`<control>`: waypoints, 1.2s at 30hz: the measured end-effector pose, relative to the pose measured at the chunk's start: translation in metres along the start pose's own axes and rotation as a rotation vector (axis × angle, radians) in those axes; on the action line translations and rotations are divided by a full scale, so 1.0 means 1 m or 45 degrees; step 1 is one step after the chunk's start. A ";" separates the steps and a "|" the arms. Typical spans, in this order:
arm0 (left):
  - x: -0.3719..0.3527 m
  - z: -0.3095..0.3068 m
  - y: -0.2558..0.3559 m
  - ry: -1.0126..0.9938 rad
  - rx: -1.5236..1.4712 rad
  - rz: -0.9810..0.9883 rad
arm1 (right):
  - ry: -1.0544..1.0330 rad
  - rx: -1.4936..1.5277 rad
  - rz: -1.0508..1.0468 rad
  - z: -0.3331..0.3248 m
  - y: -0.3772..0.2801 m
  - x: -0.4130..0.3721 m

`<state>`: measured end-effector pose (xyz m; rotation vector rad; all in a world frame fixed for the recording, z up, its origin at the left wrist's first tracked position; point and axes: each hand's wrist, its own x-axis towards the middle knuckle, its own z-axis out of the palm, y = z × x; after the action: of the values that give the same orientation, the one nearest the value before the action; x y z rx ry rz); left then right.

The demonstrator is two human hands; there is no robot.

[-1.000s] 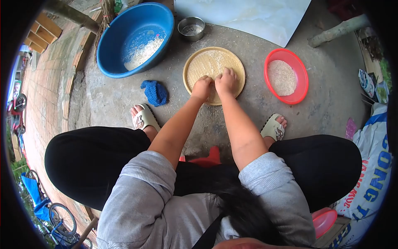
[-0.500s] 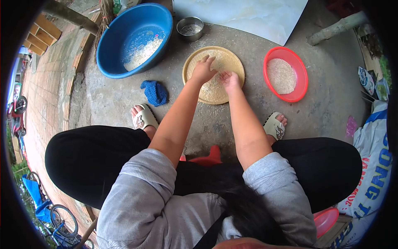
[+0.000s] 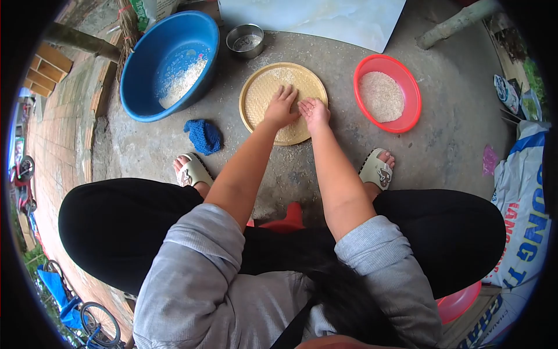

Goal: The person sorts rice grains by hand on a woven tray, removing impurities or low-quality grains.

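Observation:
In the head view, a round woven bamboo tray point(image 3: 254, 100) lies on the floor before me, with pale rice grains point(image 3: 283, 75) scattered over it. My left hand point(image 3: 282, 108) is palm down at the middle of the tray, fingers spread. Close to its right, my right hand point(image 3: 314, 113) is turned palm up over the tray's right side, fingers extended and slightly cupped. Whether a few grains lie in that palm is too small to tell.
A big blue basin point(image 3: 131, 87) with rice stands at left, beside a small metal bowl point(image 3: 245, 41). A red basin point(image 3: 414, 96) of rice sits at right. A blue knitted cloth point(image 3: 203, 136) lies near my left sandal point(image 3: 193, 171). Printed sacks point(image 3: 526, 198) stand far right.
My left hand has come down towards the tray and its fingers have spread. My right hand has turned more palm up. The whole view has shifted slightly.

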<state>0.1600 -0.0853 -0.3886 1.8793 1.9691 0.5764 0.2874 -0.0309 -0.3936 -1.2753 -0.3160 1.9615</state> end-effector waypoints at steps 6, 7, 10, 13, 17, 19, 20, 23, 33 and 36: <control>-0.034 0.019 0.014 0.378 -0.213 -0.022 | 0.179 0.031 -0.096 0.008 -0.002 -0.008; -0.032 0.016 0.015 0.376 -0.212 -0.022 | 0.212 0.052 -0.108 0.009 -0.001 -0.009; -0.012 -0.006 0.017 0.034 -0.864 -0.614 | 0.221 -0.072 -0.078 0.010 0.002 -0.006; 0.004 -0.027 0.010 -0.246 -1.186 -0.311 | 0.215 -0.063 0.034 0.010 0.006 -0.001; 0.005 -0.062 0.030 -0.062 -0.500 -0.021 | -0.023 0.088 0.250 0.004 0.017 0.015; 0.001 -0.056 0.018 -0.124 -0.452 -0.106 | 0.024 0.060 0.200 0.008 0.019 0.015; -0.007 -0.049 0.016 -0.069 -0.305 -0.202 | 0.021 0.056 0.199 0.007 0.018 0.014; -0.034 -0.026 0.005 -0.019 -0.086 -0.300 | 0.125 -0.063 0.122 0.008 0.010 0.011; -0.048 -0.043 -0.009 -0.056 -0.535 -0.642 | 0.353 -0.036 -0.041 0.008 -0.003 -0.004; -0.026 -0.037 -0.026 -0.139 -1.282 -0.568 | 0.187 -0.094 0.104 0.002 0.005 0.007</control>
<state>0.1197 -0.1138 -0.3708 0.8125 1.4835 1.0277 0.2815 -0.0294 -0.3999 -1.4924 -0.2690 1.9266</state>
